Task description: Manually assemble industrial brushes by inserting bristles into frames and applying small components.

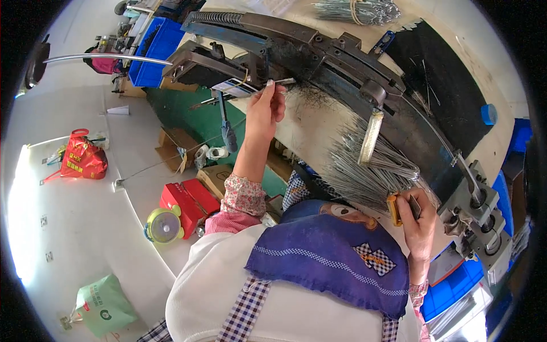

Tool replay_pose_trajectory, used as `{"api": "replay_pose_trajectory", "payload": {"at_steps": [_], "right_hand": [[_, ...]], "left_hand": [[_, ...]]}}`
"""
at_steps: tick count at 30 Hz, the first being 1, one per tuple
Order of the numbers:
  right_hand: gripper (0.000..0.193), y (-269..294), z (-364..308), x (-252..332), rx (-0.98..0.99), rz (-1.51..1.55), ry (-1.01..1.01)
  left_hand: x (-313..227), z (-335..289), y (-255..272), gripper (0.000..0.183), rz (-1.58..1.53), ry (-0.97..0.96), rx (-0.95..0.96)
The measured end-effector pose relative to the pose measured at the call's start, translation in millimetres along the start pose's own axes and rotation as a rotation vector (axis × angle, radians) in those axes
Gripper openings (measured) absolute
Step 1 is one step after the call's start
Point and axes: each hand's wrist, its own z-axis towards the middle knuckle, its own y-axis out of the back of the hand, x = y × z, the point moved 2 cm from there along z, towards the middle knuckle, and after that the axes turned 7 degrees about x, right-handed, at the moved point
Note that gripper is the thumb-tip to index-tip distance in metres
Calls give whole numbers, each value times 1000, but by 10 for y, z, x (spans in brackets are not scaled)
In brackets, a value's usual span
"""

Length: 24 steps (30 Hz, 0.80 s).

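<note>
L hand (268,105) w/ strip (286,81), axis L-R, pointing R

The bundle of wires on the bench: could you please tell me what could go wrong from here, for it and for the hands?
The wires fan out loosely at one end, so some might snag or scatter if they are bumped.
The right hand, holding a yellow object, is close beside them; a wire end could prick it.
The left hand is bare and close to the dark metal machine; a moving part, if any, might pinch its fingers.
</note>
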Motion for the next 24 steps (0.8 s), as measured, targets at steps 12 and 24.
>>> {"api": "replay_pose_trajectory", "payload": {"at_steps": [12,24], "right_hand": [[13,11,105,7,8,-5,86],[10,85,327,163,-244,-521,282]], "left_hand": [[141,-440,-19,19,-188,-36,-30],[190,-951,143,25,-71,-14,-105]]}}
